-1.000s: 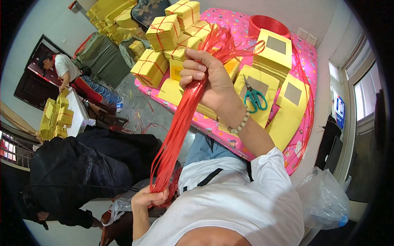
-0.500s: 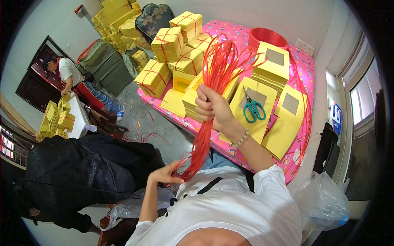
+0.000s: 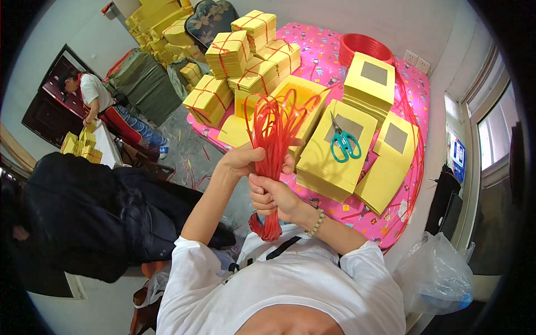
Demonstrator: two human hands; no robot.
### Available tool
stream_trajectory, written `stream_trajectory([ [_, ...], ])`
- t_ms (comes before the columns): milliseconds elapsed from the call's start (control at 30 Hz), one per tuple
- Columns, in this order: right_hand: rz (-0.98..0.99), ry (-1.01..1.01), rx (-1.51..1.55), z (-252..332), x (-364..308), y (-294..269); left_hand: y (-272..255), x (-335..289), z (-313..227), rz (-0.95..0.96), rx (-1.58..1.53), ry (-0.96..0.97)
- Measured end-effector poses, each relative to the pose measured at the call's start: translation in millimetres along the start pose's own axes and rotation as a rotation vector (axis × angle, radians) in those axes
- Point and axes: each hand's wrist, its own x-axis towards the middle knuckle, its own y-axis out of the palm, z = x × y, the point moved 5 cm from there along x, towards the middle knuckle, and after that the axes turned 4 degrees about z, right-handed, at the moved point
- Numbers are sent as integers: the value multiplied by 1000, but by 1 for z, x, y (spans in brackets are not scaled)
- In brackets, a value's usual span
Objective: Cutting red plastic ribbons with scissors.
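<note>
In front of my chest I hold a bundle of red plastic strips (image 3: 273, 131) upright with both hands. My left hand (image 3: 245, 158) wraps the upper part from the left, its fingertips partly hidden behind the strips. Just below it, my right hand (image 3: 274, 195) is closed round the bundle, a bead bracelet on its wrist. Loops fan out above the hands, and the lower end curls below my right fist. To the right, teal-handled scissors (image 3: 345, 147) lie on a stack of yellow paper pieces (image 3: 326, 173) with a grey rectangle on top.
Tied yellow bundles (image 3: 228, 56) stand piled on a pink patterned bed cover (image 3: 321, 47). A red coil (image 3: 367, 46) sits behind another yellow stack (image 3: 368, 84). Dark clothing (image 3: 100, 218) heaps up at my left. Farther off, another person (image 3: 97, 100) bends over a white table (image 3: 107, 146).
My left hand has risen from the strips' lower end to grip the bundle above my right hand. My right hand has come down, and the bundle now looks shorter and looped.
</note>
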Motion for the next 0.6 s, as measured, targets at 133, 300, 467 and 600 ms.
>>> stream_trajectory([
  [133, -107, -30, -83, 1, -1, -14, 8, 7, -7, -172, 157, 10],
  [300, -222, -286, -707, 34, -9, -10, 23, -4, -23, -386, 186, 112],
  [467, -354, -536, -1281, 90, -38, 8, 32, -23, -45, -458, 219, 191],
  [600, -906, -1066, -1817, 155, -51, 22, 39, -26, -36, -466, 284, 102],
])
